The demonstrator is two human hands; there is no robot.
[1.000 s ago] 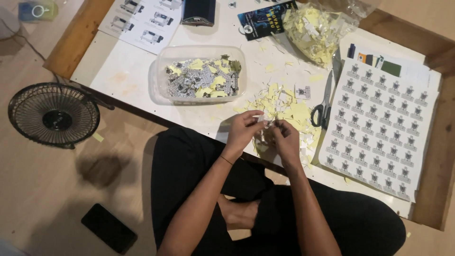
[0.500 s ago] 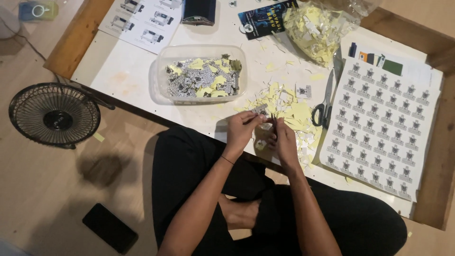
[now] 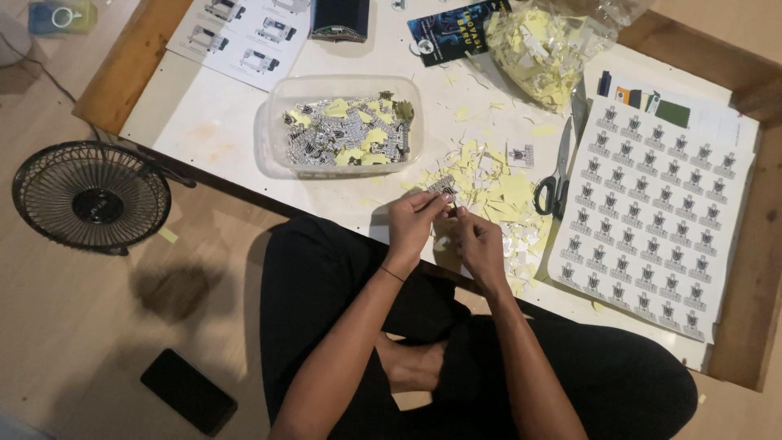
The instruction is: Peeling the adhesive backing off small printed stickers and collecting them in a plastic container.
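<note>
Shifted slightly since the earlier frame: left hand [image 3: 413,218] pinched a small sticker [image 3: 444,187] above the table [image 3: 204,122] edge, right hand [image 3: 479,243] fingertips picking at it (backing probably). Risked tearing it, if tugged crookedly.

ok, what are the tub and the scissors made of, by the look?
Tub: clear plastic, slightly frosted; the contents show through its walls. Scissors: pale metal blades with a dull shine, black handles, probably plastic. Neither hand touches them.
</note>
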